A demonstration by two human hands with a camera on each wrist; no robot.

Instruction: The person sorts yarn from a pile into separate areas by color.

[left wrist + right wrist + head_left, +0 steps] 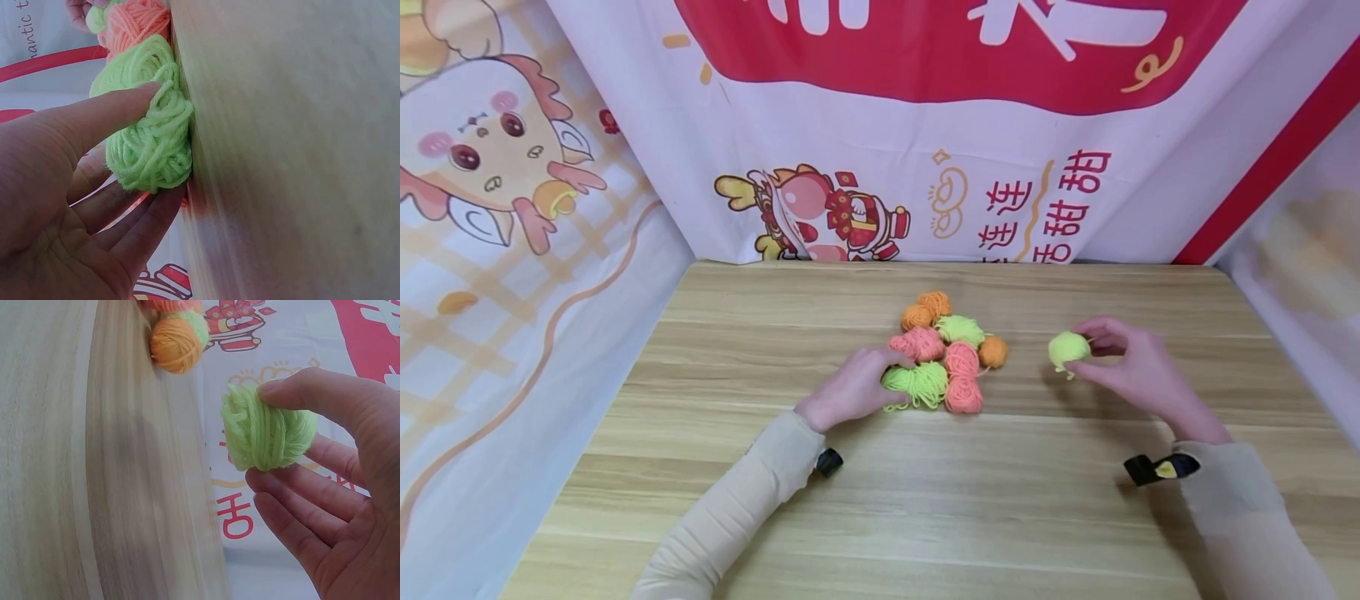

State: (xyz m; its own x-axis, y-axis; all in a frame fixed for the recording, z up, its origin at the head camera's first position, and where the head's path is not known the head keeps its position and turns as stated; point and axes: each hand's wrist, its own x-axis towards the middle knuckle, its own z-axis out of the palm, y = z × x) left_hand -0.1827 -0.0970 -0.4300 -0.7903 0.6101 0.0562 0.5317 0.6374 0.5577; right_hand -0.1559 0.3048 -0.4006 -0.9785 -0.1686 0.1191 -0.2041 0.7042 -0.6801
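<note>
Bright light casts soft shadows across the table (1000,517).

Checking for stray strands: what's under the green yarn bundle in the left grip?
Wooden table shows along the near edge of the green yarn bundle; whatever lies directly beneath is covered, so I can't tell.

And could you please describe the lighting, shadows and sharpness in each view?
Head: bright, soft shadows on the pale wooden table below the right hand; left wrist: dimmer, table grain blurred, strands of the oblong light-green yarn bundle clear; right wrist: soft shadow across the table, small light-green yarn ball fairly sharp.
</note>
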